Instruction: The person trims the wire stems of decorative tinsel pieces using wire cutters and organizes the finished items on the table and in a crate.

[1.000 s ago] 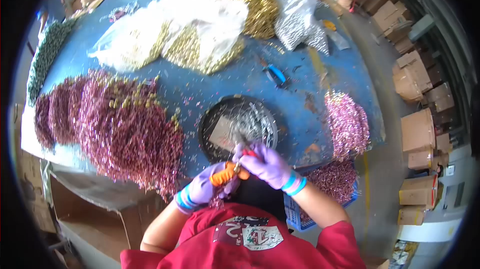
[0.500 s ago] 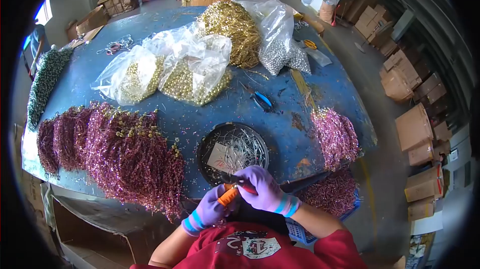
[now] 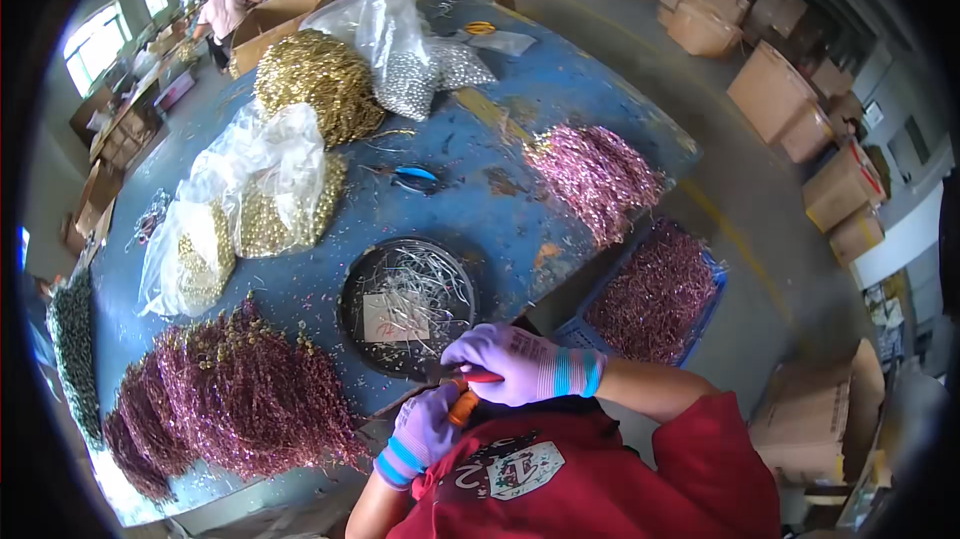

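Both hands wear purple gloves with blue-striped cuffs and meet at the table's front edge. My left hand (image 3: 428, 426) is closed round an orange-handled tool (image 3: 463, 407). Just above and to the right, my right hand (image 3: 515, 364) is closed on a red-handled tool (image 3: 482, 376), its other parts hidden by the fingers. Directly behind the hands sits a round black tray (image 3: 351, 311) of silver wire pieces (image 3: 430, 279) with a marked card (image 3: 396, 318) in it. Pink tinsel bunches lie at the left (image 3: 245, 389) and at the back right (image 3: 597, 177).
Bags of gold beads (image 3: 285, 204) and silver beads (image 3: 405, 74), a gold heap (image 3: 315, 84) and blue-handled pliers (image 3: 415, 177) lie on the blue table (image 3: 480, 209). A blue crate (image 3: 575, 331) holds pink tinsel at the right. Another person (image 3: 222, 11) stands far back left.
The view has turned to the right, so the table appears rotated and the blue crate shows more fully. Both hands remain together with their tools.
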{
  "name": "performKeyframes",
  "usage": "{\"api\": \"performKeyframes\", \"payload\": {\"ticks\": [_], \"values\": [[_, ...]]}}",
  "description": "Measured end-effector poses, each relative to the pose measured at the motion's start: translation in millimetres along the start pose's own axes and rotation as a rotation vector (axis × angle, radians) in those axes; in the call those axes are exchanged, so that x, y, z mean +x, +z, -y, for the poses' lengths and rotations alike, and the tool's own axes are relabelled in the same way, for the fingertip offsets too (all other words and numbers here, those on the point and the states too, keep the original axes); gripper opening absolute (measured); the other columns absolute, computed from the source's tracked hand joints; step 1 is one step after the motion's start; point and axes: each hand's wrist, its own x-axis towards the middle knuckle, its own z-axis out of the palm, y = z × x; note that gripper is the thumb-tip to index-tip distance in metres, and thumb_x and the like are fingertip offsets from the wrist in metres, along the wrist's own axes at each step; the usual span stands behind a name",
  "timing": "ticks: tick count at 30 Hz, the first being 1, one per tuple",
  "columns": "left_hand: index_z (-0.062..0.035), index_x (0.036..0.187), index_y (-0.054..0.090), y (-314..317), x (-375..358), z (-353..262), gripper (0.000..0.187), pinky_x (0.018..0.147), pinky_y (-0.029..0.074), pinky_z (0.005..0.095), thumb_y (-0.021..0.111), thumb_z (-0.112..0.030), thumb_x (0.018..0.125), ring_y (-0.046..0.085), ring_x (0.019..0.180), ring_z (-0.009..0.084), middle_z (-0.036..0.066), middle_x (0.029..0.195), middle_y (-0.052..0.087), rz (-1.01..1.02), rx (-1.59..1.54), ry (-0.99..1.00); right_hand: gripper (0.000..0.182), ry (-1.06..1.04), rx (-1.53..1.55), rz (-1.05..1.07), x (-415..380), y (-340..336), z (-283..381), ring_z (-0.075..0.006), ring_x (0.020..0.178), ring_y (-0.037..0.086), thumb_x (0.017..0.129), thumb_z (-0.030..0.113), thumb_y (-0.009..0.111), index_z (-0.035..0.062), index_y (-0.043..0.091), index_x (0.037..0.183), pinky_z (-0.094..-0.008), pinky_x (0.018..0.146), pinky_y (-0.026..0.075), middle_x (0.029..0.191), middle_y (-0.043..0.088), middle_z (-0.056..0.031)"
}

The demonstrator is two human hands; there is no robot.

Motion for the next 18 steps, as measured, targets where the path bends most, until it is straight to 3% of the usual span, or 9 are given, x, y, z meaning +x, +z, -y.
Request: {"api": "performKeyframes", "payload": {"ticks": [3,5,7,8,9,11,12,13,18], "values": [[-0.0028,0.102,0.06,9.5,4.0,-5.7,0.02,0.067,0.048,0.0415,0.062,-0.016,0.087,0.062,0.076,0.0381,0.018,0.083,0.063,-0.027,-0.002,0.018,0.031,0.045,-0.133,-0.002,-7.8,-8.9,7.8,-0.0332,0.088,0.059,0.077,0.012,0.062,0.0053,0.053,0.106,-0.0438,0.081,0.046,0.091,0.059,-0.0132],[-0.0018,0.11,0.057,15.5,12.0,-14.5,0.029,0.073,0.048,0.0401,0.063,-0.018,0.087,0.062,0.083,0.0367,0.019,0.091,0.063,-0.058,-0.1,0.069,0.031,0.021,-0.038,-0.097,-17.8,-23.4,1.6,-0.0297,0.084,0.06,0.077,0.009,0.062,0.0068,0.055,0.107,-0.0407,0.077,0.048,0.09,0.059,-0.01],[0.0003,0.126,0.05,18.0,20.5,-20.7,0.048,0.084,0.048,0.0372,0.065,-0.021,0.086,0.062,0.097,0.0339,0.02,0.108,0.062,-0.148,-0.297,0.163,0.027,0.159,-0.032,-0.114,-31.0,-54.0,0.2,-0.023,0.084,0.061,0.08,0.01,0.063,0.005,0.056,0.106,-0.0353,0.076,0.049,0.092,0.06,-0.0093],[0.0028,0.133,0.042,20.8,14.2,-10.9,0.057,0.095,0.042,0.0339,0.065,-0.021,0.087,0.057,0.11,0.0285,0.017,0.121,0.057,-0.09,-0.399,0.089,0.025,0.281,0.028,-0.174,-39.1,-73.0,4.4,-0.0193,0.085,0.061,0.082,0.011,0.063,0.0042,0.056,0.106,-0.0324,0.076,0.049,0.093,0.061,-0.0082],[0.0028,0.133,0.042,18.1,12.9,-10.3,0.057,0.095,0.042,0.0339,0.065,-0.021,0.087,0.057,0.11,0.0285,0.017,0.121,0.057,-0.089,-0.403,0.088,0.024,0.403,0.086,-0.232,-49.1,-92.9,5.5,-0.0156,0.086,0.061,0.084,0.012,0.063,0.0033,0.057,0.105,-0.0295,0.076,0.049,0.094,0.062,-0.007],[0.0028,0.129,0.046,12.0,10.8,-11.5,0.051,0.096,0.042,0.0334,0.065,-0.021,0.087,0.057,0.111,0.0268,0.016,0.12,0.058,-0.106,-0.617,-0.016,0.022,0.385,0.368,-0.387,-76.9,-132.1,-5.7,-0.0114,0.087,0.058,0.086,0.011,0.062,0.0025,0.056,0.106,-0.0259,0.077,0.048,0.093,0.061,-0.004],[0.0032,0.128,0.046,9.3,11.6,3.6,0.045,0.099,0.039,0.0329,0.061,-0.017,0.09,0.055,0.112,0.0201,0.013,0.123,0.055,-0.034,-0.586,0.029,0.022,0.374,0.124,-0.447,-85.9,-154.0,-2.8,-0.0118,0.087,0.057,0.087,0.01,0.062,0.0022,0.056,0.106,-0.0261,0.077,0.047,0.093,0.06,-0.0035],[0.0032,0.12,0.053,8.2,9.5,8.2,0.035,0.097,0.04,0.0325,0.058,-0.017,0.092,0.056,0.11,0.02,0.012,0.119,0.058,-0.051,-0.554,0.038,0.021,0.357,-0.12,-0.499,-93.1,-176.2,2.1,-0.0122,0.087,0.057,0.087,0.009,0.061,0.0018,0.056,0.106,-0.0263,0.077,0.047,0.093,0.059,-0.0029],[0.0032,0.116,0.056,3.6,3.7,20.5,0.032,0.091,0.045,0.0309,0.056,-0.019,0.094,0.061,0.099,0.0187,0.011,0.108,0.064,-0.026,-0.56,-0.087,0.022,0.612,-0.48,-0.585,-107.1,-262.9,-11.3,-0.0084,0.087,0.051,0.089,0.009,0.058,0.0,0.053,0.108,-0.024,0.08,0.043,0.094,0.058,-0.0032]]}}
